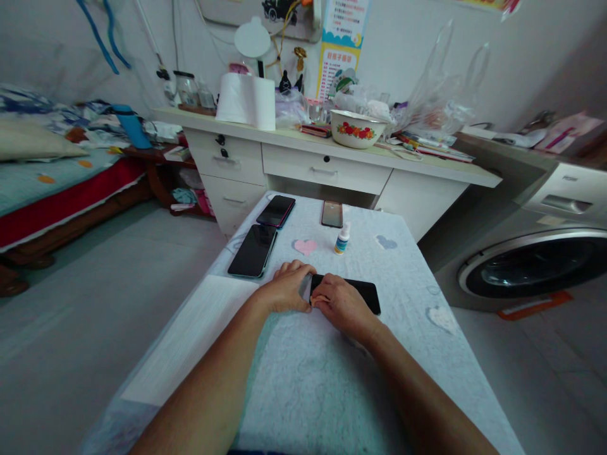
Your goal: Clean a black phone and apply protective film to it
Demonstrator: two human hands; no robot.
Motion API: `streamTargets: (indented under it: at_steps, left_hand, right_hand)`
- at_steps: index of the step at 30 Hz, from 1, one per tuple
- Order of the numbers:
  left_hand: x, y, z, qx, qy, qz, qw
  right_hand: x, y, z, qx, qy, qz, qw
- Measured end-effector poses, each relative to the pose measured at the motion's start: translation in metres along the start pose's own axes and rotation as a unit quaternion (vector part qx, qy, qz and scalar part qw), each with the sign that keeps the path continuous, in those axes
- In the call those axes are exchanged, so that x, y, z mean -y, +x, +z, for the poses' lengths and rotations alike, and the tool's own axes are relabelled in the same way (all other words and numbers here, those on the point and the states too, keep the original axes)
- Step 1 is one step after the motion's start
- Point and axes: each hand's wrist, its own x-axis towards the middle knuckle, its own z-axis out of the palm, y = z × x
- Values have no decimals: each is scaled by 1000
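Observation:
A black phone (360,293) lies flat on the cloth-covered table (303,373) in front of me. My left hand (286,289) is curled at the phone's left end, fingers bent onto its edge. My right hand (342,304) rests on the phone's near edge, fingers pinched together with a small orange thing between them that I cannot make out. Both hands touch each other over the phone's left end.
Three more phones lie further back: a large one (253,250), a pink-edged one (276,210) and a small one (332,213). A little bottle (342,239) stands beside a pink heart (304,246). A desk (327,165), a washing machine (535,253) and a bed (47,183) surround the table.

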Motion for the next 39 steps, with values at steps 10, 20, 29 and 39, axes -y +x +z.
streamTargets:
  at_steps: [10, 20, 29, 39]
  left_hand:
    - [-1, -2, -3, 11, 1, 8, 1000]
    - [-5, 1, 2, -15, 8, -15, 1000]
    - [-10, 0, 0, -18, 11, -18, 1000]
    - [-8, 0, 1, -19, 13, -11, 1000]
  right_hand:
    - [-9, -6, -9, 5, 7, 0, 1000]
    - [-26, -18, -22, 11, 12, 66, 998]
    - [-19, -7, -6, -26, -3, 51, 998]
    - [-38, -2, -10, -104, -82, 168, 977]
